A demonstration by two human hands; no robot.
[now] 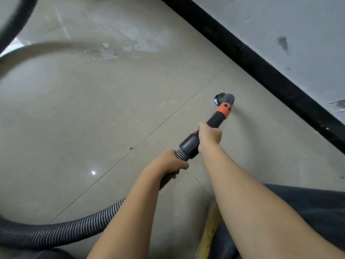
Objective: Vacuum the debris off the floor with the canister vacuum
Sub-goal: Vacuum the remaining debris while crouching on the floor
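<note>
A: Where is the right hand (209,135)?

B: Wrapped around the black wand (203,132) of the vacuum, just above the wide black cuff (189,144). The fingers curl under the tube and close tight on it; only a fingertip shows on the far side.

A: And the left hand (172,161)?

B: It grips the ribbed hose (78,228) right where it joins the cuff. The fingers (182,166) bend over the top of the hose, pressed together, with the thumb hidden beneath.

A: Where does the nozzle sit?

B: The grey nozzle (225,99) lies beyond an orange collar (223,109), down at the tiled floor (112,109) near the black baseboard (261,68). Whether it touches the tile, I cannot tell.

A: Any debris?

B: Pale flakes and patches (110,51) lie on the floor well apart from the nozzle, toward the upper left. The hose loops away left from the hands, and another stretch of it arcs blurred across the top left corner.
</note>
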